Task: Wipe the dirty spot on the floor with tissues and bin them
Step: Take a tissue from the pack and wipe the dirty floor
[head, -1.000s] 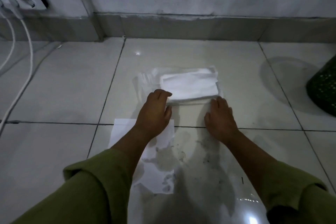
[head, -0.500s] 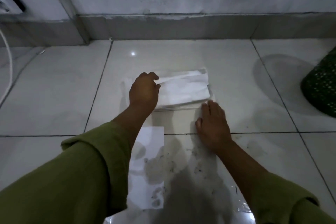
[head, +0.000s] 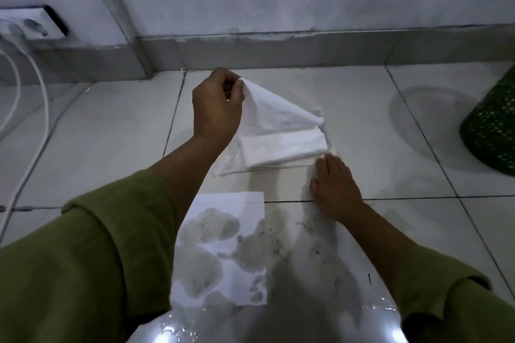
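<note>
Head view: left hand (head: 216, 104) raised, grip pinching tissue (head: 274, 114); right hand (head: 334, 186) flat, splayed.

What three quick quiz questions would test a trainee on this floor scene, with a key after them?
1. True or false: the left hand pinches a tissue up from the pack.
2. What is the right hand doing? A) pressing flat on the floor B) holding the bin C) gripping a cable
3. What already lies on the wet dirty spot?

Key: 1 true; 2 A; 3 a tissue sheet, soaked in patches.
</note>
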`<state>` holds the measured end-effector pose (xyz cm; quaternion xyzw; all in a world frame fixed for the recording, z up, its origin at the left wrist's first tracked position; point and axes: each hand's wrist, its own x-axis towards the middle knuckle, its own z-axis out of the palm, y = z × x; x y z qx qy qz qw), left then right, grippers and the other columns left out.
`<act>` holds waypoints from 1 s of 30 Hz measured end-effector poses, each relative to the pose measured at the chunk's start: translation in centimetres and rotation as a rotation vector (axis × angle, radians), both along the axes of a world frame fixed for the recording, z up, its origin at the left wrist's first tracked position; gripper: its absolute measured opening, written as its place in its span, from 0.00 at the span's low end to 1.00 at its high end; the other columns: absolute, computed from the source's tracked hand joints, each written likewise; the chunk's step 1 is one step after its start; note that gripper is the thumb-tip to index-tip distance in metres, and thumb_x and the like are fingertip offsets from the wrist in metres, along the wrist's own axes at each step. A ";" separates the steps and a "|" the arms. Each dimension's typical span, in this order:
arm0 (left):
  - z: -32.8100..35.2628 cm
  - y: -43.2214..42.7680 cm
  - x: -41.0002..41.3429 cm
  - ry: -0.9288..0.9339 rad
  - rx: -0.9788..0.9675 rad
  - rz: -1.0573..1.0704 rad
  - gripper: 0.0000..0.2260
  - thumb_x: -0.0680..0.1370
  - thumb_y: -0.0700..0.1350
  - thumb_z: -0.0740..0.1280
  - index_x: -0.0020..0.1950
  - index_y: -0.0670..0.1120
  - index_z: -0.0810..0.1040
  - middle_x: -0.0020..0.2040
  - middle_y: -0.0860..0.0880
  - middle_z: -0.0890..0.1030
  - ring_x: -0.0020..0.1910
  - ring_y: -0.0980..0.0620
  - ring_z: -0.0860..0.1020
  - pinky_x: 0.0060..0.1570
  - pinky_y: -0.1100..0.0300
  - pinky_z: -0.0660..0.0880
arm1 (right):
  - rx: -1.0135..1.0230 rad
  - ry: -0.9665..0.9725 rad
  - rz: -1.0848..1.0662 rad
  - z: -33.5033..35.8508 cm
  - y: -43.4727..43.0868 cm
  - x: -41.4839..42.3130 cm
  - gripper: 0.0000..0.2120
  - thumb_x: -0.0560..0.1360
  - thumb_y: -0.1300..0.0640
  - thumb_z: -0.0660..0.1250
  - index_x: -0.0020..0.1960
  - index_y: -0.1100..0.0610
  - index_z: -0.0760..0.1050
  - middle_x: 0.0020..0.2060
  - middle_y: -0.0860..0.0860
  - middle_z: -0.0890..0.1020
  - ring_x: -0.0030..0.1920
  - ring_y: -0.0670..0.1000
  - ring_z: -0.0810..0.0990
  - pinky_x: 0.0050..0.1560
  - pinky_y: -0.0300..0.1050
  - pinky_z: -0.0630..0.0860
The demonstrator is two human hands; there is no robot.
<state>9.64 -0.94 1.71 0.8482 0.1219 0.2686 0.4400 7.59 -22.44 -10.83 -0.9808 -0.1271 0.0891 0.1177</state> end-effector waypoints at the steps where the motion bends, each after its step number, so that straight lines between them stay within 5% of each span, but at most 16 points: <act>1: 0.3 0.1 -0.4 -0.013 0.015 -0.020 0.02 0.77 0.41 0.64 0.46 0.44 0.77 0.43 0.46 0.82 0.43 0.50 0.81 0.48 0.59 0.79 | 0.006 0.015 0.002 0.2 0.0 0.0 0.36 0.70 0.47 0.41 0.67 0.69 0.65 0.67 0.69 0.67 0.68 0.67 0.66 0.66 0.64 0.65; 6: 1.8 0.7 -2.7 -0.088 0.036 -0.077 0.03 0.76 0.41 0.65 0.46 0.42 0.78 0.44 0.47 0.81 0.44 0.54 0.79 0.40 0.77 0.72 | -0.010 0.158 -0.013 1.2 -0.4 0.3 0.27 0.79 0.51 0.53 0.72 0.65 0.53 0.74 0.63 0.53 0.75 0.61 0.51 0.72 0.55 0.55; 12: 1.9 1.6 -6.7 -0.056 0.127 -0.231 0.04 0.76 0.39 0.65 0.48 0.41 0.79 0.43 0.49 0.79 0.42 0.58 0.77 0.41 0.73 0.75 | 0.565 -0.116 -0.326 3.5 2.2 -2.2 0.19 0.75 0.64 0.61 0.66 0.64 0.65 0.68 0.62 0.66 0.68 0.61 0.65 0.69 0.51 0.62; 15: 0.9 2.1 -9.0 -0.004 0.156 -0.296 0.04 0.76 0.39 0.66 0.48 0.42 0.80 0.43 0.48 0.79 0.42 0.55 0.77 0.41 0.72 0.75 | 0.724 -0.211 -0.166 5.1 4.7 -3.5 0.23 0.71 0.69 0.63 0.66 0.63 0.66 0.65 0.60 0.71 0.67 0.59 0.68 0.68 0.47 0.62; 21: -0.5 3.0 -12.8 0.063 0.188 -0.332 0.03 0.75 0.39 0.67 0.46 0.42 0.80 0.44 0.45 0.80 0.42 0.54 0.78 0.42 0.73 0.74 | 0.611 -0.108 0.312 9.0 8.6 -5.7 0.28 0.69 0.64 0.59 0.68 0.52 0.66 0.70 0.52 0.69 0.72 0.56 0.58 0.71 0.53 0.54; 26: -0.2 4.1 -14.9 0.064 0.199 -0.286 0.02 0.75 0.37 0.67 0.45 0.41 0.80 0.44 0.44 0.79 0.42 0.52 0.78 0.42 0.76 0.74 | 0.427 -0.097 0.377 10.5 9.6 -6.7 0.13 0.71 0.56 0.65 0.55 0.55 0.76 0.47 0.52 0.81 0.54 0.56 0.72 0.61 0.52 0.63; 30: -0.1 5.5 -17.2 0.036 0.224 -0.206 0.02 0.75 0.36 0.67 0.45 0.40 0.79 0.43 0.45 0.78 0.42 0.52 0.77 0.43 0.77 0.73 | 0.324 -0.160 0.372 10.8 9.4 -8.2 0.11 0.71 0.52 0.68 0.50 0.57 0.76 0.45 0.53 0.81 0.51 0.56 0.72 0.57 0.49 0.63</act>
